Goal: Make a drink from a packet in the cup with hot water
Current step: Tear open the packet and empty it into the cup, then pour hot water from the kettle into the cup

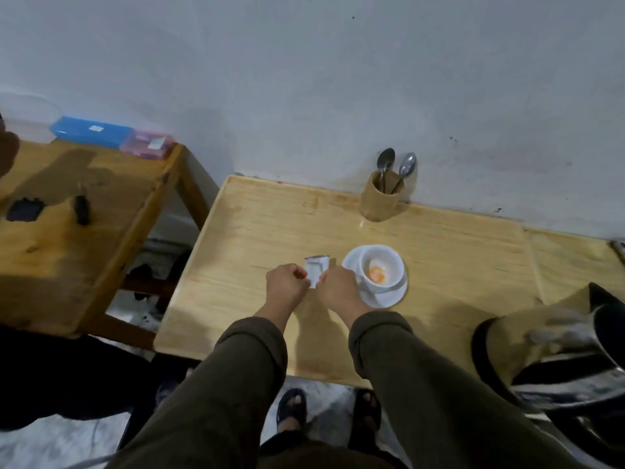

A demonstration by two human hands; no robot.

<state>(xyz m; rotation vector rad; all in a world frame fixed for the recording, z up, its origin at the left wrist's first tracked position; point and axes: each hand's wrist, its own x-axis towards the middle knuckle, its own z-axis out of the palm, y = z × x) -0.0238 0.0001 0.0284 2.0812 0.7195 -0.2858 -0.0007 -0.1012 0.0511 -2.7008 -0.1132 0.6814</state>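
A small silvery packet (315,267) is held upright above the wooden table (257,231), pinched on its left edge by my left hand (286,286) and on its right edge by my right hand (338,288). Just right of my hands a white cup (389,265) stands on a white saucer (392,297). Orange powder (377,274) lies at the bottom of the cup. A metal kettle (554,353) stands at the table's right front corner.
A wooden holder (380,201) with two spoons (395,167) stands by the wall at the back. A second wooden table (67,231) on the left carries a blue box (88,132), a pink box (147,145) and small dark items. My sandalled feet show below.
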